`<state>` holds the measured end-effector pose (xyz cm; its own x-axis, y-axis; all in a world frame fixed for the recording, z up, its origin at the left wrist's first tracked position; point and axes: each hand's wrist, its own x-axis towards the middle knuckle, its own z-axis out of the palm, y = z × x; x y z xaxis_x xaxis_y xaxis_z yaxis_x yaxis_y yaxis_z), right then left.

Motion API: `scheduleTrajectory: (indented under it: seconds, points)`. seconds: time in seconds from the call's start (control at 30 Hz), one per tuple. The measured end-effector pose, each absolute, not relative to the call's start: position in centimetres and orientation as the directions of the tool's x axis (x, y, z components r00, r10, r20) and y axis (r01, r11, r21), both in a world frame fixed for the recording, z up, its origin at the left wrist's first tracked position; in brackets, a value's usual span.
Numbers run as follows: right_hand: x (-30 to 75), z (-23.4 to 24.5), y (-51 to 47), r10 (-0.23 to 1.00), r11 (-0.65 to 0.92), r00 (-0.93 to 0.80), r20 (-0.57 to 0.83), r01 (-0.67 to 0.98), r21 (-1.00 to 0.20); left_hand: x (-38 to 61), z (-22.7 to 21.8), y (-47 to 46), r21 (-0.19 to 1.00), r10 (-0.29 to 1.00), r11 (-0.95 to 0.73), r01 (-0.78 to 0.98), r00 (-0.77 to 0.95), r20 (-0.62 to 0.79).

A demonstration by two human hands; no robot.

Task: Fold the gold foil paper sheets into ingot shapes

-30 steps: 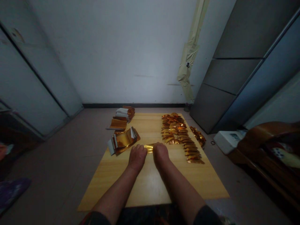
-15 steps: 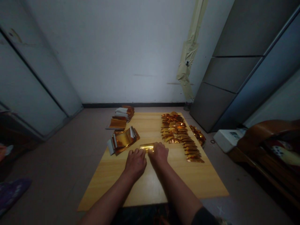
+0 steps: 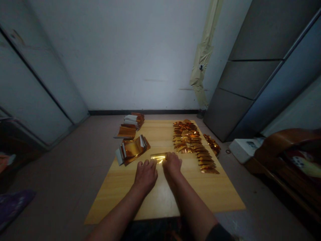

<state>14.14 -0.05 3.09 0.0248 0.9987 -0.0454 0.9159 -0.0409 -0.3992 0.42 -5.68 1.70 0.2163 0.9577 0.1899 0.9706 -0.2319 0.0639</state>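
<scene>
Dim, shadowy room; wide-angle distortion bends the edges.

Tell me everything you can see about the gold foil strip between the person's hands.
The gold foil strip is a small, narrow, oblong piece of shiny metallic foil, bright where it catches the light. It lies crosswise on the pale wooden board, near the board's middle. Its right end disappears under the right hand, and the fingertips of the left hand sit at its lower edge. Whether it is folded or a single layer is hard to tell.
</scene>
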Motion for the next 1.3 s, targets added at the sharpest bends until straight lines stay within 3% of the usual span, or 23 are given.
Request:
scheduleTrajectory:
  seconds: [0.43,0.73,0.9,1.3]
  points:
    - [15.2,2.5,0.5,0.998,-0.056,0.048,-0.03,0.857,-0.513,0.4,1.2,-5.7,0.055,0.959,-0.219,0.974,0.205,0.196]
    - [15.0,3.5,0.2,1.0,0.023,-0.02,0.013,0.92,-0.391,0.9,2.1,-5.8,0.067,0.964,-0.218,0.974,0.204,0.172]
    - [13.3,3.8,0.2,0.978,0.189,-0.207,0.015,0.858,-0.477,1.4,2.5,-5.7,0.069,0.967,-0.215,0.974,0.202,0.154]
    - [12.5,3.8,1.9,0.983,0.077,-0.133,-0.129,0.927,-0.368,-0.9,1.8,-6.8,0.171,0.966,-0.215,0.961,0.184,0.181]
